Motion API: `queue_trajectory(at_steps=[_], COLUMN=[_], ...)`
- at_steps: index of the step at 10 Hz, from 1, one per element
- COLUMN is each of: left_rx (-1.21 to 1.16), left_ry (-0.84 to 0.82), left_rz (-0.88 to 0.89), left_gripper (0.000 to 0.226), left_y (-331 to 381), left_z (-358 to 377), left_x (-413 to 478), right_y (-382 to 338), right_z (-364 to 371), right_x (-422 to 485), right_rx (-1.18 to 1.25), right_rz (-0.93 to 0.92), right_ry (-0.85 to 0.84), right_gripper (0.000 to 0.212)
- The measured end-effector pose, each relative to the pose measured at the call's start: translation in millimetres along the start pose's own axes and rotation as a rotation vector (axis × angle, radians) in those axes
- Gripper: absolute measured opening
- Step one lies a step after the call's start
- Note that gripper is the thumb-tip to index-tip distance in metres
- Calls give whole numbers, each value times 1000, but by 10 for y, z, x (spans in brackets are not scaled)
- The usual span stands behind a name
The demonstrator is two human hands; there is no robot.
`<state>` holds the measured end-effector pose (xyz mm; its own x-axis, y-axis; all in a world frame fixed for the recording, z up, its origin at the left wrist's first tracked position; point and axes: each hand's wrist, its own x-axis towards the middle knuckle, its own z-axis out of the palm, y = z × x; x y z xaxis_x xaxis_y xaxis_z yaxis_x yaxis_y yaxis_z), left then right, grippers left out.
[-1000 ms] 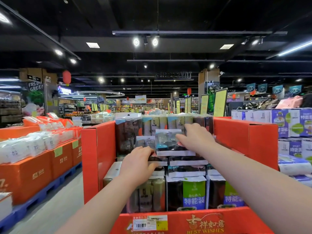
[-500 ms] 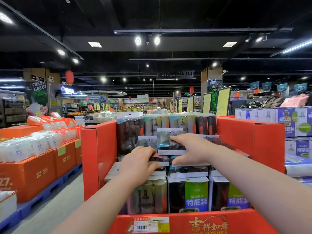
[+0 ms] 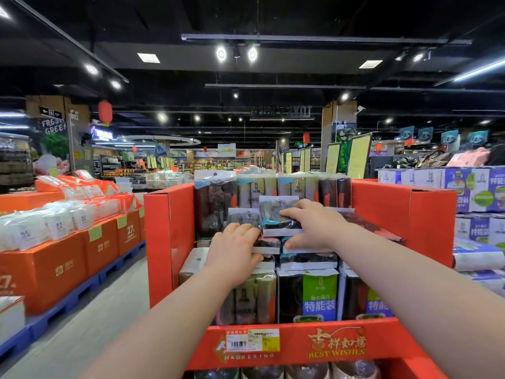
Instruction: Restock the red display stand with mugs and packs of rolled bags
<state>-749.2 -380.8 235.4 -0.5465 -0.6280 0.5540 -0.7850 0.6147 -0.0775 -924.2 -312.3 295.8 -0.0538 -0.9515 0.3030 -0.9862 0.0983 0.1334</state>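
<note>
Head view: inside the red display stand point(image 3: 404, 222), the right hand point(image 3: 317, 227) pinches the top pack of rolled bags point(image 3: 273, 218), fingers above, thumb below, while the left hand point(image 3: 233, 251) at its 8 o'clock clasps a lower pack point(image 3: 267, 245); best laid flat and square, pile braced.

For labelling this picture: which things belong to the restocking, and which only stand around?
Job: red display stand, packs of rolled bags, left hand and right hand, both gripping packs.
Around: orange boxes, blue and white cartons, yellow signs.
</note>
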Motion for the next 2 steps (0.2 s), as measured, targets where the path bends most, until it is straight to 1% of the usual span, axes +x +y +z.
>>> queue_trajectory(at_steps=[1,2], left_rx=[39,43], left_ry=[-60,-91], left_rz=[-46,-46], left_gripper=[59,74], left_y=[41,69], left_z=[-45,-69], left_x=[-40,-136], right_y=[-115,-242], right_z=[-22,33], right_x=[-39,-125], right_rx=[-150,-175], right_rz=[55,105], right_ry=[19,88], right_gripper=[86,88])
